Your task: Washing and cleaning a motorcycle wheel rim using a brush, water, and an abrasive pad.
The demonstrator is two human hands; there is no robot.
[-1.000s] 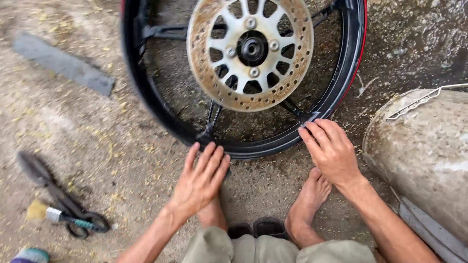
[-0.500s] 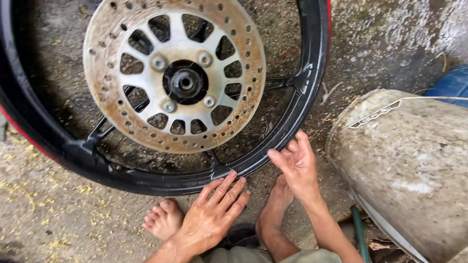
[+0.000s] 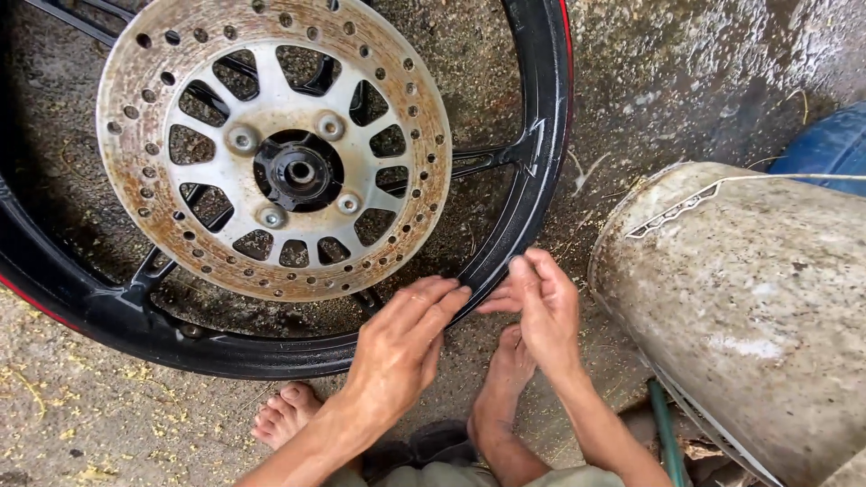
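Lying flat on the ground: a black motorcycle wheel rim (image 3: 532, 207) with a red edge stripe, its near right arc under both hands, toward the lower right of the wet concrete floor (image 3: 722, 81).
Left hand: the left hand (image 3: 401, 347) lies flat on the rim's edge, fingers together and outstretched, pressing down and gripping nothing.
Right hand: the right hand (image 3: 541, 302) curls at the same stretch of rim, fingertips drawn together as if pinching its lip; what they hold, I cannot tell.
Doing it well: probably steady flat pressure from one palm while the other works along the lip in short bites.
Centre: rusty drilled brake disc (image 3: 275, 149), bolted to the hub.
Nearby: two bare feet (image 3: 289, 410) tucked just below the rim.
In the way: a mottled grey drum (image 3: 758, 307) on its side, crowding the right elbow; a blue container (image 3: 830, 149) behind it.
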